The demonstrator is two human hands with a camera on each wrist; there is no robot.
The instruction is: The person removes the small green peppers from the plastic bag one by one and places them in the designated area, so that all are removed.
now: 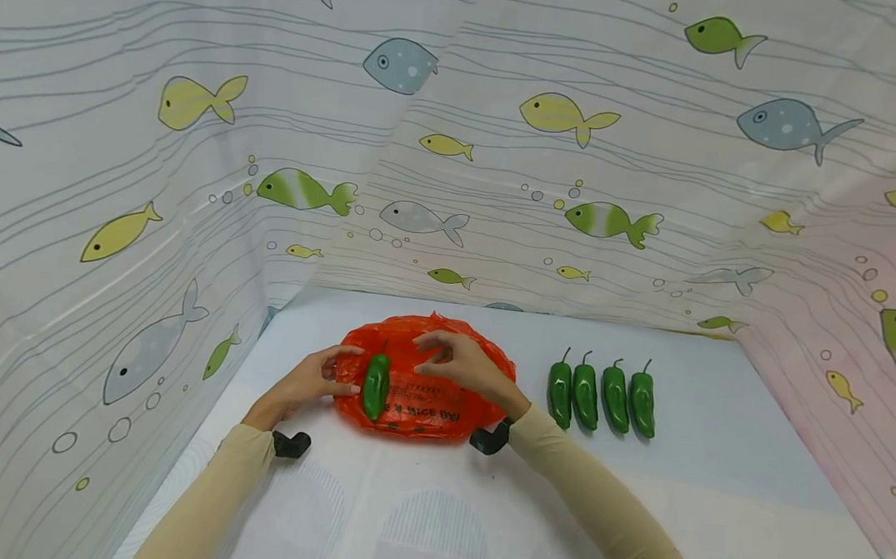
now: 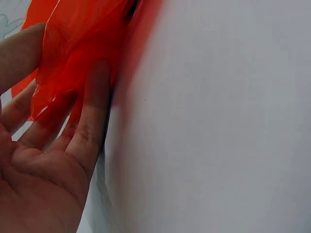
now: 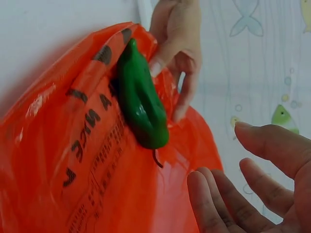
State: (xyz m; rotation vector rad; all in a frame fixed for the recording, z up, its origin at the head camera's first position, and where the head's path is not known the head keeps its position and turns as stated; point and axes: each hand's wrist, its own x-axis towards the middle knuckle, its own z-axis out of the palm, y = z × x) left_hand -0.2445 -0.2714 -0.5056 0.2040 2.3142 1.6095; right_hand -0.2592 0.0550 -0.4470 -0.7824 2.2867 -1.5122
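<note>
A red plastic bag (image 1: 421,391) with dark lettering lies on the white table, and one green chili pepper (image 1: 376,386) rests on its left part, stem pointing away. My left hand (image 1: 304,382) grips the bag's left edge, thumb beside the pepper. In the left wrist view, red film (image 2: 73,53) covers some of that hand's fingers (image 2: 97,87). Over the bag's right half hovers my right hand (image 1: 463,363), its fingers spread and loosely bent, holding nothing. The right wrist view shows the pepper (image 3: 141,97) apart from the right hand (image 3: 257,184).
Several more green chili peppers (image 1: 615,399) stand in a row right of the bag, stems away from me. A fish-patterned sheet (image 1: 497,190) rises behind the table and along both sides. Each wrist carries a black strap piece (image 1: 489,437).
</note>
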